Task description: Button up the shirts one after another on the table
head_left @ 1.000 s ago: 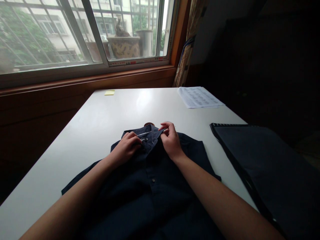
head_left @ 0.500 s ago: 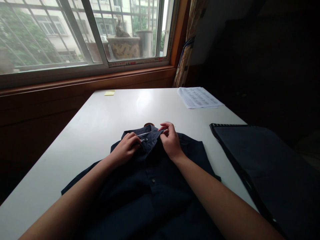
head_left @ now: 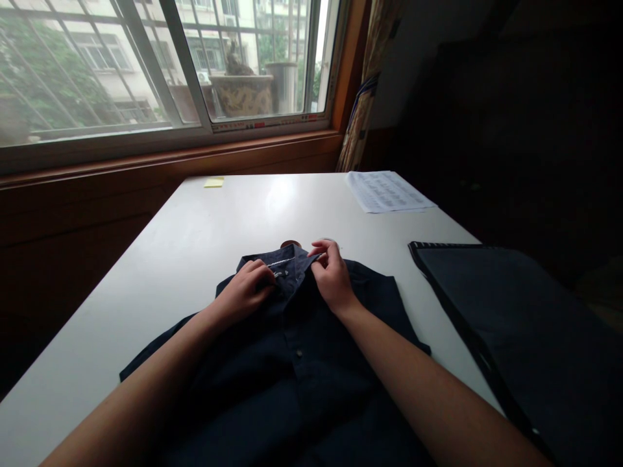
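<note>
A dark navy button-up shirt (head_left: 292,363) lies front up on the white table (head_left: 195,233), collar pointing away from me. My left hand (head_left: 246,290) is curled with its fingers closed on the left side of the collar (head_left: 287,263). My right hand (head_left: 331,272) pinches the collar's right side between thumb and fingers. A small button (head_left: 298,354) shows on the placket below my hands.
A dark folded cloth or folder (head_left: 525,344) lies at the table's right edge. Printed paper sheets (head_left: 387,190) sit at the far right and a yellow sticky note (head_left: 213,183) at the far edge. A window, wooden sill and curtain stand behind the table.
Both hands stay on the collar; the fingers have shifted only slightly, and the view has dipped a little.
</note>
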The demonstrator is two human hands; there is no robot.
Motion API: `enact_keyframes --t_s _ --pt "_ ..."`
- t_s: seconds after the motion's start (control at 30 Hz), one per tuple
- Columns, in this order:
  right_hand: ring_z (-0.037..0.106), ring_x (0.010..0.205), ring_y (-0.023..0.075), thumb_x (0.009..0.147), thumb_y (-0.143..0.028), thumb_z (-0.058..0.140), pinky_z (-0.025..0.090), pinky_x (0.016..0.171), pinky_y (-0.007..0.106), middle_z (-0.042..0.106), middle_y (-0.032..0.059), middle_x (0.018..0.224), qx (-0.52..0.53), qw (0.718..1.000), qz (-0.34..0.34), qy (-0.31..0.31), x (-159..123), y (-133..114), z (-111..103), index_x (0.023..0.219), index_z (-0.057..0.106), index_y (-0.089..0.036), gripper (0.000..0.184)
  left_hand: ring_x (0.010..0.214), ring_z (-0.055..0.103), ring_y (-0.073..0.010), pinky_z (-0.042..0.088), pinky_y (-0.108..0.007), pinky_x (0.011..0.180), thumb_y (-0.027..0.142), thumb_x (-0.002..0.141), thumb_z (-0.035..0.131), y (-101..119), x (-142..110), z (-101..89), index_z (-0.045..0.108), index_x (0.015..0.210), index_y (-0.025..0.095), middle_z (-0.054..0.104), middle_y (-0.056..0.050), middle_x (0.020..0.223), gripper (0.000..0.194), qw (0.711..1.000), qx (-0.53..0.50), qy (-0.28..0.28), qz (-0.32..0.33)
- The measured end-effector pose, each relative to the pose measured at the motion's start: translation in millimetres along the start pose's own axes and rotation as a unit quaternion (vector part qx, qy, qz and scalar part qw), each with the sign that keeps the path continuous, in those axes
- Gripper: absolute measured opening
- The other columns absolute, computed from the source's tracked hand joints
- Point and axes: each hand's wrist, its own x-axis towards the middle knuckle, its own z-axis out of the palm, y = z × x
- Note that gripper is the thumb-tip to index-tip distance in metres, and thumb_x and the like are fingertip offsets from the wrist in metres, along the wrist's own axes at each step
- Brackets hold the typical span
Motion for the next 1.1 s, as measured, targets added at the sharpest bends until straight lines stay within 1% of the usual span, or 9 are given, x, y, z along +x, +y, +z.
enact_keyframes --t_s 0.17,0.3,0.4,0.43,0.5,0.63,0.83,1.1 --pt "0.056 0.068 0.0167 0.078 -0.013 0.051 0.049 0.071 0.035 0.064 0.0022 0.092 -0.002 1.0 -0.002 -0.004 -0.9 -0.3 -0.3 0.107 0.053 -0.023 0.031 0.096 0.055 -0.0223 0.049 -0.037 0.084 0.017 0.09 0.059 -1.3 -0.5 1.6 0.062 0.095 0.022 0.057 -0.005 0.1 0.008 1.0 0.008 0.002 0.006" --pt "0.057 0.068 0.0169 0.078 -0.013 0.051 0.049 0.072 0.035 0.064 0.0021 0.092 -0.004 1.0 -0.004 -0.005 -0.6 -0.3 -0.4 0.108 0.053 -0.024 0.032 0.099 0.056 -0.0227 0.051 -0.037 0.084 0.018 0.089 0.061 -4.9 -0.7 5.1 0.06 0.103 0.022 0.055 -0.007 0.106 0.014 0.999 0.002 0.038 0.005" --pt "0.057 0.068 0.0172 0.078 -0.013 0.052 0.049 0.072 0.036 0.064 0.0023 0.092 -0.004 1.0 -0.002 -0.007 0.0 -0.6 -0.3 0.107 0.053 -0.023 0.031 0.099 0.055 -0.0224 0.051 -0.036 0.084 0.02 0.09 0.062 -8.1 -0.3 8.2 0.061 0.094 0.022 0.054 -0.007 0.105 0.005 0.998 0.019 0.059 0.019" --pt "0.057 0.069 0.0173 0.078 -0.013 0.052 0.049 0.072 0.036 0.064 0.0024 0.091 -0.004 1.0 -0.002 -0.007 0.1 -0.6 -0.2 0.107 0.053 -0.023 0.031 0.098 0.055 -0.0221 0.051 -0.036 0.085 0.02 0.091 0.062 -9.1 -0.2 9.1 0.062 0.091 0.021 0.054 -0.007 0.104 0.002 0.997 0.03 0.061 0.026" --pt "0.058 0.069 0.0173 0.078 -0.013 0.052 0.049 0.072 0.036 0.064 0.0025 0.092 -0.003 1.0 -0.003 -0.007 0.3 -0.4 0.1 0.107 0.053 -0.023 0.031 0.097 0.054 -0.0218 0.05 -0.036 0.085 0.021 0.092 0.06 -11.2 -0.1 10.7 0.065 0.088 0.021 0.055 -0.007 0.103 0.006 0.996 0.055 0.058 0.04" --pt "0.057 0.068 0.0166 0.077 -0.013 0.052 0.049 0.072 0.035 0.063 0.0022 0.091 -0.001 1.0 -0.005 -0.008 0.6 0.8 0.5 0.108 0.053 -0.022 0.032 0.094 0.054 -0.022 0.05 -0.037 0.083 0.023 0.092 0.063 -14.9 -0.5 12.6 0.068 0.09 0.021 0.056 -0.007 0.102 0.006 0.993 0.084 0.069 0.054" --pt "0.057 0.068 0.0165 0.078 -0.013 0.052 0.049 0.072 0.035 0.064 0.0022 0.091 -0.002 1.0 -0.003 -0.008 0.0 1.6 0.7 0.108 0.053 -0.022 0.032 0.095 0.054 -0.0228 0.05 -0.037 0.084 0.021 0.091 0.065 -16.7 -0.9 13.7 0.07 0.092 0.022 0.057 -0.007 0.101 0.006 0.99 0.103 0.073 0.065" --pt "0.057 0.069 0.017 0.077 -0.013 0.052 0.049 0.074 0.035 0.064 0.0027 0.091 -0.002 1.0 -0.006 -0.01 -0.3 1.3 0.1 0.107 0.053 -0.022 0.031 0.093 0.053 -0.022 0.05 -0.035 0.081 0.023 0.095 0.06 -13.2 -0.4 12.5 0.07 0.094 0.021 0.059 -0.007 0.099 0.01 0.989 0.114 0.059 0.078"
